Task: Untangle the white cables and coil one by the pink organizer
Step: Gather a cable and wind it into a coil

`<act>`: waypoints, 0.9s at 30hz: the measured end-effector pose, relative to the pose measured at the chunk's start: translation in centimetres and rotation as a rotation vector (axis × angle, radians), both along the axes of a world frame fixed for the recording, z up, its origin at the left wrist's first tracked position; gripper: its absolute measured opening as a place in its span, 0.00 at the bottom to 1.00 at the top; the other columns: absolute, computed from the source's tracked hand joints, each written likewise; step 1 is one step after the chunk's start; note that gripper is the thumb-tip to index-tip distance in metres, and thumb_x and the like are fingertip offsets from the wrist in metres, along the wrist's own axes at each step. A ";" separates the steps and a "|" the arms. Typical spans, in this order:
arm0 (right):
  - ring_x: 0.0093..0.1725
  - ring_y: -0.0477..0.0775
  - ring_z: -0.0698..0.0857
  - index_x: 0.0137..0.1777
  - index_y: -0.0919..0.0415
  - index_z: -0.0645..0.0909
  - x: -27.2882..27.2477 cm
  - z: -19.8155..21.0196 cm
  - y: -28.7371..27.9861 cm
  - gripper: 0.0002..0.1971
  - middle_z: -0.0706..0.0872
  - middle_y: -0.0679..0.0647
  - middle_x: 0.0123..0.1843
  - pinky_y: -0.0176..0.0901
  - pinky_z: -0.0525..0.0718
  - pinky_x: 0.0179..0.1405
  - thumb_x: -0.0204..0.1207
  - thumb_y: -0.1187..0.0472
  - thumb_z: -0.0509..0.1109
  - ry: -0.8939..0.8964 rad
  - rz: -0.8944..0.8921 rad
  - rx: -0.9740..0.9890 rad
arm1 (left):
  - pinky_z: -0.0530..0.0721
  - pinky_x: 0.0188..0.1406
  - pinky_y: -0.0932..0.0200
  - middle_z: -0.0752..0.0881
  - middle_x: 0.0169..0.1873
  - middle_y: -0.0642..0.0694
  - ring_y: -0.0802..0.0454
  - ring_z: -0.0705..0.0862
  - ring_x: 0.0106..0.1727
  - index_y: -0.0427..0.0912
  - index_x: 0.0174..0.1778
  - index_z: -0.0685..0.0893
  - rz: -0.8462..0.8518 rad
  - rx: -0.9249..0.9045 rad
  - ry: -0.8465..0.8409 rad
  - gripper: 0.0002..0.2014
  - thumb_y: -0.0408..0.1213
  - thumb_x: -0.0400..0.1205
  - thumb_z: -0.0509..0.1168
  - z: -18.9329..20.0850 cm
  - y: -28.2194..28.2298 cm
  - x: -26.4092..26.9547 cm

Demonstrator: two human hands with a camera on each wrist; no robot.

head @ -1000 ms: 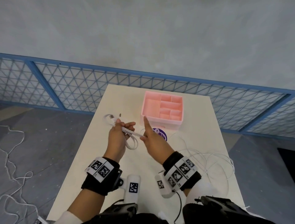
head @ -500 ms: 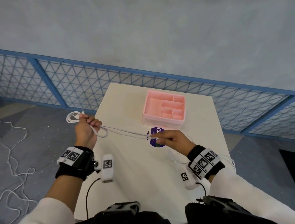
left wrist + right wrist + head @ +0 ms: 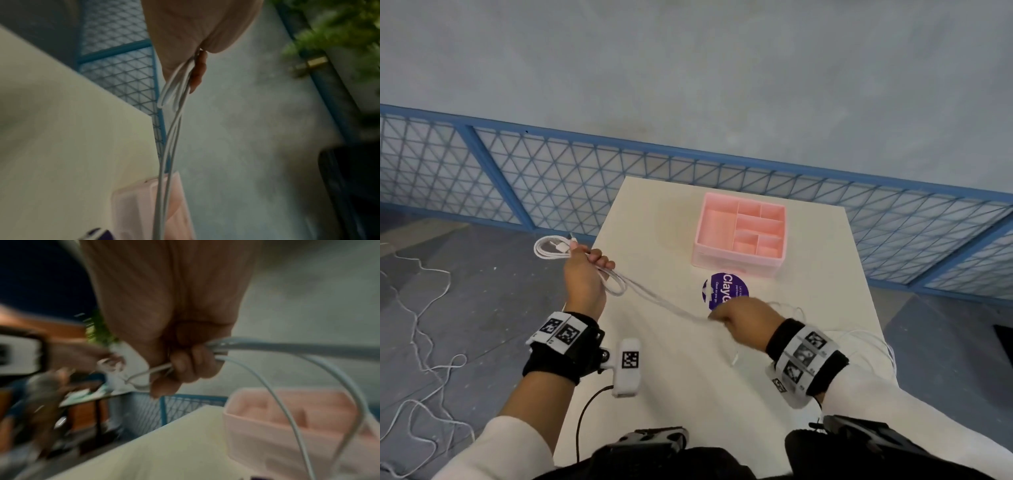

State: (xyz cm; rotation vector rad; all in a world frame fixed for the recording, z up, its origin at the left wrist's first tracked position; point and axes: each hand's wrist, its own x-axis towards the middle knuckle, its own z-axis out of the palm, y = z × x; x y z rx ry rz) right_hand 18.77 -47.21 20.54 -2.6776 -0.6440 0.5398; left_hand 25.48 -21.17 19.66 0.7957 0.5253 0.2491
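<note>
Blurring right hand [image 3: 180, 366], cable [image 3: 664, 301]

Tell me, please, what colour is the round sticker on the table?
Purple with white lettering; the sticker shows best in the head view.

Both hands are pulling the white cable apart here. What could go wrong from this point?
The left hand holds its loops out past the table edge; a slip could drop them to the floor. The right hand pulls strands taut, which might tighten a knot. Slack cable could drag toward the pink organizer.
</note>
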 end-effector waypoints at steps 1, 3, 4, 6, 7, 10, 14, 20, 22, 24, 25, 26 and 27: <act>0.54 0.57 0.83 0.60 0.57 0.83 -0.7 0.3 0.7 0.17 0.88 0.57 0.56 0.44 0.78 0.54 0.75 0.67 0.58 0.014 0.113 -0.057 | 0.70 0.22 0.67 0.69 0.19 0.54 0.60 0.66 0.19 0.47 0.36 0.67 -0.015 0.120 -0.004 0.14 0.42 0.88 0.48 0.0 -0.6 0.1; 0.51 0.58 0.83 0.59 0.59 0.83 -2.0 1.5 2.1 0.15 0.88 0.57 0.49 0.46 0.78 0.53 0.78 0.59 0.60 0.046 0.267 0.001 | 0.70 0.27 0.66 0.69 0.28 0.52 0.61 0.67 0.23 0.45 0.42 0.69 -0.107 0.386 -0.051 0.10 0.38 0.88 0.48 -0.2 -1.9 -0.2; 0.45 0.55 0.81 0.58 0.60 0.84 -2.2 2.4 2.6 0.15 0.86 0.54 0.41 0.45 0.76 0.49 0.79 0.55 0.62 0.072 0.323 0.061 | 0.70 0.30 0.65 0.68 0.31 0.51 0.61 0.68 0.26 0.42 0.48 0.71 -0.184 0.491 -0.086 0.09 0.38 0.88 0.48 -0.5 -2.4 -0.6; 0.35 0.45 0.74 0.53 0.62 0.86 -1.6 4.2 3.2 0.12 0.75 0.42 0.30 0.42 0.72 0.43 0.78 0.56 0.65 0.090 0.384 0.225 | 0.70 0.35 0.63 0.68 0.33 0.51 0.58 0.68 0.30 0.42 0.54 0.71 -0.361 0.624 -0.126 0.09 0.41 0.88 0.48 -1.1 -3.5 -1.6; 0.33 0.40 0.72 0.51 0.64 0.87 -1.0 4.9 3.1 0.11 0.74 0.40 0.29 0.40 0.73 0.43 0.78 0.59 0.66 0.079 0.364 0.299 | 0.70 0.36 0.62 0.69 0.33 0.51 0.59 0.68 0.30 0.46 0.52 0.72 -0.440 0.645 -0.132 0.08 0.42 0.88 0.48 -1.3 -4.1 -2.1; 0.35 0.38 0.76 0.47 0.66 0.88 1.3 5.9 2.7 0.08 0.81 0.48 0.33 0.28 0.74 0.43 0.76 0.63 0.69 0.014 0.145 0.479 | 0.70 0.35 0.62 0.69 0.29 0.50 0.61 0.70 0.27 0.47 0.42 0.71 -0.619 0.495 -0.125 0.10 0.43 0.87 0.49 -0.8 -5.7 -3.7; 0.34 0.35 0.77 0.46 0.64 0.89 2.9 5.6 2.6 0.08 0.75 0.41 0.28 0.26 0.71 0.38 0.76 0.61 0.69 -0.103 -0.069 0.542 | 0.72 0.35 0.59 0.79 0.27 0.47 0.54 0.73 0.29 0.40 0.42 0.76 -0.752 0.433 -0.070 0.18 0.46 0.88 0.46 0.9 -7.7 -5.4; 0.31 0.42 0.76 0.43 0.67 0.88 3.1 5.0 4.0 0.08 0.76 0.50 0.29 0.39 0.76 0.38 0.76 0.65 0.67 -0.141 -0.231 0.655 | 0.72 0.34 0.59 0.77 0.24 0.49 0.54 0.74 0.27 0.41 0.40 0.78 -0.856 0.303 -0.131 0.20 0.58 0.77 0.58 2.4 -10.0 -6.9; 0.30 0.39 0.78 0.44 0.65 0.88 3.1 4.7 4.2 0.07 0.77 0.46 0.30 0.41 0.78 0.39 0.75 0.65 0.69 -0.114 -0.271 0.695 | 0.75 0.36 0.58 0.78 0.23 0.49 0.54 0.76 0.27 0.40 0.38 0.77 -0.859 0.256 -0.118 0.12 0.45 0.74 0.69 2.6 -9.9 -6.9; 0.33 0.36 0.81 0.45 0.61 0.89 3.3 4.3 3.8 0.06 0.80 0.43 0.31 0.38 0.79 0.43 0.74 0.62 0.70 -0.118 -0.285 0.684 | 0.80 0.34 0.61 0.79 0.22 0.49 0.54 0.76 0.27 0.39 0.39 0.76 -0.896 0.213 -0.090 0.08 0.36 0.78 0.68 2.5 -9.5 -6.8; 0.36 0.36 0.82 0.44 0.58 0.89 3.4 4.0 3.4 0.05 0.83 0.42 0.32 0.39 0.81 0.46 0.74 0.61 0.71 -0.124 -0.283 0.679 | 0.81 0.33 0.62 0.79 0.22 0.49 0.54 0.76 0.26 0.39 0.39 0.75 -0.916 0.196 -0.077 0.06 0.33 0.80 0.64 2.5 -9.3 -6.7; 0.39 0.40 0.85 0.43 0.54 0.89 3.4 3.9 3.0 0.04 0.87 0.44 0.34 0.43 0.83 0.49 0.72 0.59 0.73 -0.111 -0.295 0.684 | 0.81 0.31 0.62 0.78 0.21 0.49 0.55 0.75 0.25 0.40 0.40 0.73 -0.938 0.194 -0.065 0.06 0.31 0.82 0.61 2.4 -9.0 -6.7; 0.41 0.45 0.87 0.42 0.51 0.89 3.4 3.8 2.6 0.03 0.89 0.46 0.36 0.48 0.85 0.51 0.70 0.58 0.74 -0.075 -0.316 0.714 | 0.80 0.28 0.63 0.76 0.20 0.49 0.55 0.73 0.23 0.40 0.39 0.72 -0.961 0.203 -0.053 0.06 0.31 0.83 0.60 2.3 -8.7 -6.7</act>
